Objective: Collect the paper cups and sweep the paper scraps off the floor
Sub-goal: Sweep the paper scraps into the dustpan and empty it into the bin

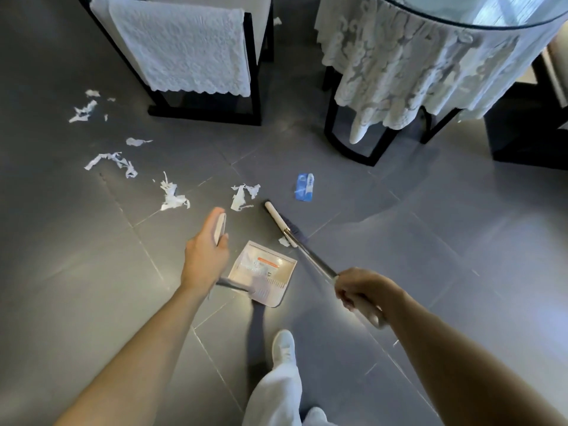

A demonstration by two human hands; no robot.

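Torn white paper scraps (pixel 174 195) lie strewn over the grey tiled floor, from the far left to the middle near another scrap (pixel 243 195). My left hand (pixel 205 253) grips the white top of the dustpan's handle (pixel 220 229). The dustpan (pixel 264 273) stands on the floor below that hand, with a little paper inside. My right hand (pixel 361 292) grips the broom's shaft (pixel 310 258). The broom head (pixel 281 222) rests on the floor just beyond the dustpan, with a small scrap (pixel 284 241) beside it. No paper cup shows in view.
A blue and white packet (pixel 305 187) lies on the floor past the broom. A dark-framed chair (pixel 196 56) draped in white cloth stands at the back. A round glass table with a lace cloth (pixel 424 63) stands at the back right. My white shoe (pixel 283 348) is near the bottom.
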